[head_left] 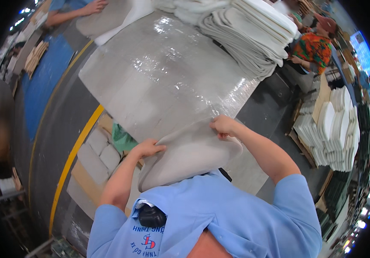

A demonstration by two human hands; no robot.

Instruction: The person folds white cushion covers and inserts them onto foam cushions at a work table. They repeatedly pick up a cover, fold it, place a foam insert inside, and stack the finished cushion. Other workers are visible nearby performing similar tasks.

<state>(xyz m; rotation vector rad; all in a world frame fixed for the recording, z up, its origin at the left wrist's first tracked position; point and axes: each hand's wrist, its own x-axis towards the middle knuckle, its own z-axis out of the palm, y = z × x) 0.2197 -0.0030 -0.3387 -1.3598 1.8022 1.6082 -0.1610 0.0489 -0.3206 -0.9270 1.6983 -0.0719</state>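
Observation:
A light grey padded sheet [189, 152] with a soft, rounded edge hangs over the near end of the table, against my body. My left hand [147, 148] pinches its upper left edge, with the thumb along the fold. At the upper right edge, my right hand [224, 127] has its fingers curled closed on the same sheet. Between the two hands the fabric bows and folds toward me. The wide table [129, 81] beyond is covered in shiny clear film. At its far right lies a thick stack of folded grey and white padded sheets [245, 38].
Across the table, a co-worker's hand [95, 7] rests on another grey sheet [107, 23]. A person in a patterned shirt [313, 50] is at the far right, above a stack of white pads [328, 129]. Grey cushions [98, 148] and a green bag [123, 138] lie at left.

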